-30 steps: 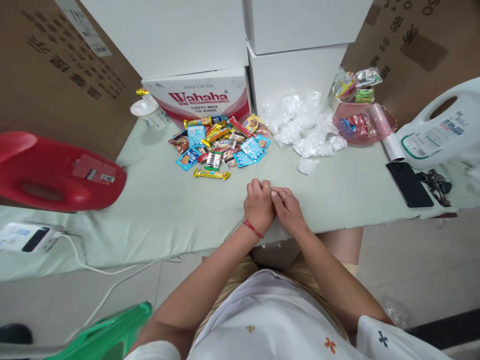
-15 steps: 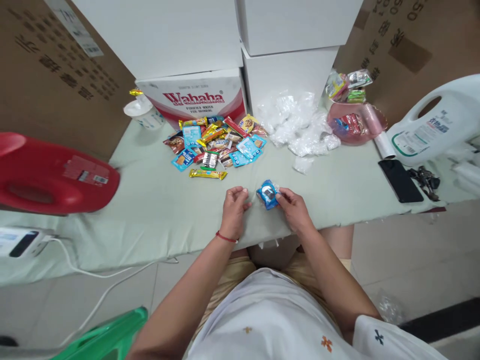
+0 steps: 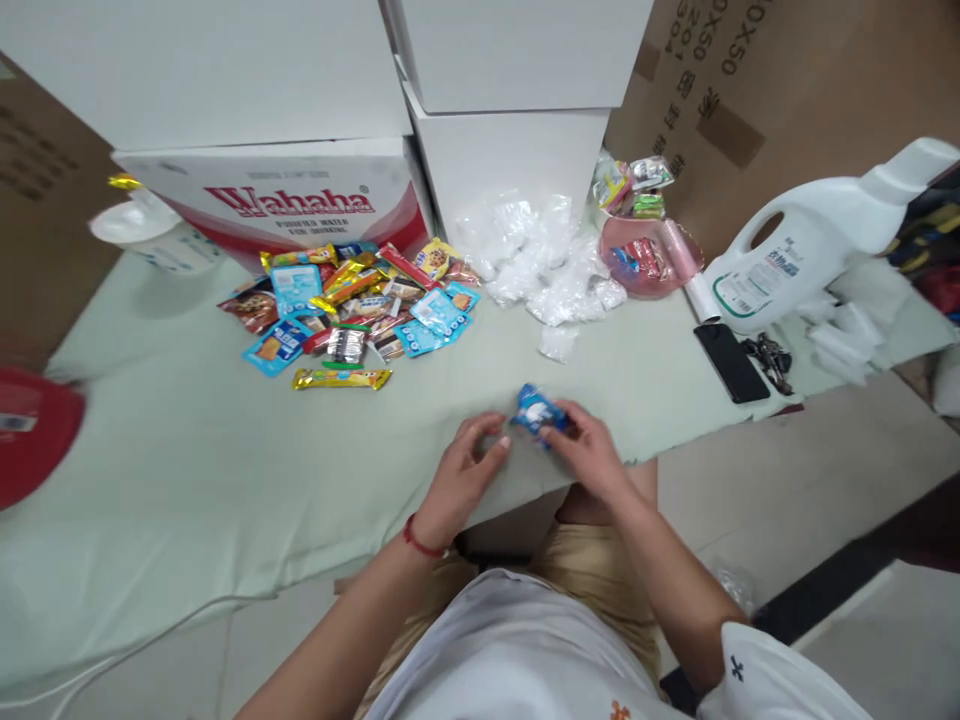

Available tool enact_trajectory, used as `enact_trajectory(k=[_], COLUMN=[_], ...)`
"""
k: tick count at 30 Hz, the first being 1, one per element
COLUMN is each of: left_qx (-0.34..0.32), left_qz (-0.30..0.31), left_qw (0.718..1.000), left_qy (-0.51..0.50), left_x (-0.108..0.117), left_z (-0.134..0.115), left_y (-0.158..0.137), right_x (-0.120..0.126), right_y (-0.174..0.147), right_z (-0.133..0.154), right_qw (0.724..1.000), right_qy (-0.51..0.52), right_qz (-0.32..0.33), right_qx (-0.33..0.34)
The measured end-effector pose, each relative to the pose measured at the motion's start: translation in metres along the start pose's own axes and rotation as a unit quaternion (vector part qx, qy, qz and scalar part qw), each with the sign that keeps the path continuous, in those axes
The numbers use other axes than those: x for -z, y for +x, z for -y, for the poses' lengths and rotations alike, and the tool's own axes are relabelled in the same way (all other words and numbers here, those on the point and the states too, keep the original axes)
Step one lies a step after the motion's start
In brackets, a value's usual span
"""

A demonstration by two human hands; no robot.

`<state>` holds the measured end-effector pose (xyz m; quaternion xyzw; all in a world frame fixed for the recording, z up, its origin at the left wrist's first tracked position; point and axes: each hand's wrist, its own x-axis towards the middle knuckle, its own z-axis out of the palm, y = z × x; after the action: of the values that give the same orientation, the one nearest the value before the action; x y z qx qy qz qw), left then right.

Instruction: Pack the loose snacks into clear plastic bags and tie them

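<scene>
My right hand (image 3: pixel 589 450) pinches a small blue snack packet (image 3: pixel 536 410) with a white print, just above the near part of the table. Close by on the left is my left hand (image 3: pixel 466 468), its thumb and fingers apart with nothing between them; a red band circles that wrist. Beyond the hands lies a heap of wrapped snacks (image 3: pixel 360 300) in yellow, blue and red wrappers. To its right is a pile of clear plastic bags (image 3: pixel 525 255).
White boxes (image 3: pixel 510 150) and a Wahaha carton (image 3: pixel 270 195) stand along the back. At right are a pink bowl (image 3: pixel 619 275), a white detergent jug (image 3: pixel 787 260), a black phone (image 3: pixel 731 362) and keys (image 3: pixel 769 360). A red container (image 3: pixel 34 435) is at far left.
The view has swung to the right. The blue packet has turned and tilted in my right hand. My left hand's thumb and fingers have spread wider.
</scene>
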<state>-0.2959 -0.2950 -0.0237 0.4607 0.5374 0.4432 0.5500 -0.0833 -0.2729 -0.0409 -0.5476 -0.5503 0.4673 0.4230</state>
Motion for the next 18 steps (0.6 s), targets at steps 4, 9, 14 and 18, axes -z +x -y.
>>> enact_trajectory(k=[4, 9, 14, 18], left_qx=[-0.046, -0.058, -0.084, -0.113], left_qz=[-0.044, -0.146, -0.209, -0.221], left_qw=[0.985, 0.945, 0.912, 0.893], left_qy=[0.163, 0.288, 0.343, 0.376], left_x=[0.038, 0.082, 0.094, 0.091], left_z=[0.008, 0.026, 0.035, 0.035], left_y=[-0.023, -0.060, -0.077, -0.079], right_x=[0.108, 0.201, 0.205, 0.195], right_y=[0.085, 0.220, 0.280, 0.269], right_z=[0.020, 0.058, 0.045, 0.038], right_qw=[0.947, 0.868, 0.882, 0.869], right_qy=[-0.195, -0.303, -0.324, -0.357], right_qz=[-0.253, -0.391, -0.342, -0.342], right_qx=[0.039, 0.046, -0.006, 0.023])
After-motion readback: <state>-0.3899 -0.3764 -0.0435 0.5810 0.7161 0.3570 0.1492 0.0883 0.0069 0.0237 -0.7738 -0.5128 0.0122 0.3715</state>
